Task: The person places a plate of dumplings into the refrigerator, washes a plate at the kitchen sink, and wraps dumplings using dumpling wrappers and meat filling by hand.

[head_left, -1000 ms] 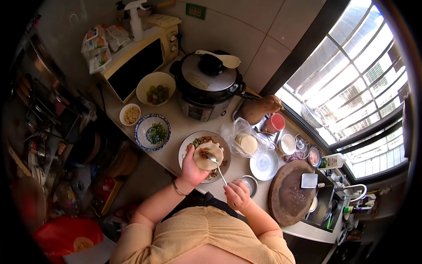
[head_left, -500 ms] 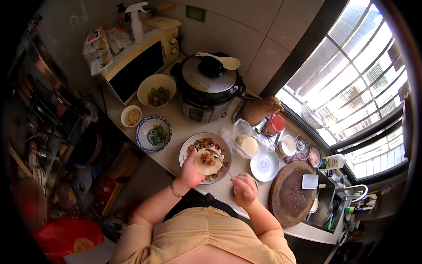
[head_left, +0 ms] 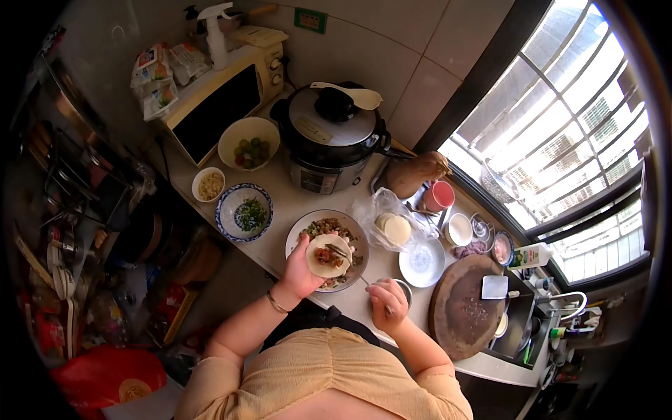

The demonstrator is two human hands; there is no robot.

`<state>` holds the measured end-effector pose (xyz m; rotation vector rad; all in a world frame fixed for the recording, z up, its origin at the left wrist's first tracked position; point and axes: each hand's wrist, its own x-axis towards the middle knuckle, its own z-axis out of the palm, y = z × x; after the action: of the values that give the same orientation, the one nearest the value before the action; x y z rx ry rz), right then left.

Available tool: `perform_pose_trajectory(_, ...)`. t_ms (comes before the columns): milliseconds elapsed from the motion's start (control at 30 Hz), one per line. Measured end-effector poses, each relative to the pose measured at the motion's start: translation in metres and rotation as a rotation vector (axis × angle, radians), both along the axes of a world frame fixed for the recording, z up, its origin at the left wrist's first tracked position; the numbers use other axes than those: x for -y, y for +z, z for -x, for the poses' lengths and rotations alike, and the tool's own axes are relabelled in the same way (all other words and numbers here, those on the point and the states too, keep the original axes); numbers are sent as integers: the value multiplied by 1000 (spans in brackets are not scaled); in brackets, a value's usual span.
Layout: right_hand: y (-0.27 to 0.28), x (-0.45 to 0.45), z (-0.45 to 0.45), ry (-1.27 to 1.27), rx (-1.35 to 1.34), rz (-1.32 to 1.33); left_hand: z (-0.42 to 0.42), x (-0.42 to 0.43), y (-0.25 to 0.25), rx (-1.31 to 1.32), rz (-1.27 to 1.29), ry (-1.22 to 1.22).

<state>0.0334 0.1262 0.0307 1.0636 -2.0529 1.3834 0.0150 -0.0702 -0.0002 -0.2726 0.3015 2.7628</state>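
Observation:
My left hand (head_left: 299, 274) holds a round dumpling wrapper (head_left: 319, 269) on its palm and fingers, with a clump of chopped filling (head_left: 325, 257) in the middle. In my right hand (head_left: 387, 301) is a thin metal spoon (head_left: 358, 274), its bowl end pressed onto the filling. Beneath the wrapper stands a wide white bowl (head_left: 291, 240) of minced filling (head_left: 329, 227), partly covered by my left hand. A small round container (head_left: 407, 288) sits behind my right hand, mostly hidden.
Wrappers (head_left: 395, 230) lie in a plastic bag beside a white plate (head_left: 422, 265). A round chopping board (head_left: 455, 318) with a cleaver (head_left: 494, 288) is at the right. A pressure cooker (head_left: 325, 168), bowl of chopped greens (head_left: 225, 218) and microwave (head_left: 217, 112) stand behind.
The spoon's tip has moved deeper over the wrapper, and the filling looks flatter and more spread. My right hand has turned slightly and is less blurred. My left hand has barely moved.

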Motion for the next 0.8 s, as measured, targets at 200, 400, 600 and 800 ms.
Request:
perform_pose_trajectory(200,-17,1,-1,-176,381,427,0,2,-10,44,-6,-6)
perform_pose_trajectory(400,3,-28,3,88,218,41,-2,19,-11,21,37,-14)
perform_pose_trajectory(600,27,-28,14,315,77,-166,1,28,-18,-53,52,-118)
perform_pose_trajectory(800,26,-18,22,341,23,-217,1,28,-23,-112,88,-161)
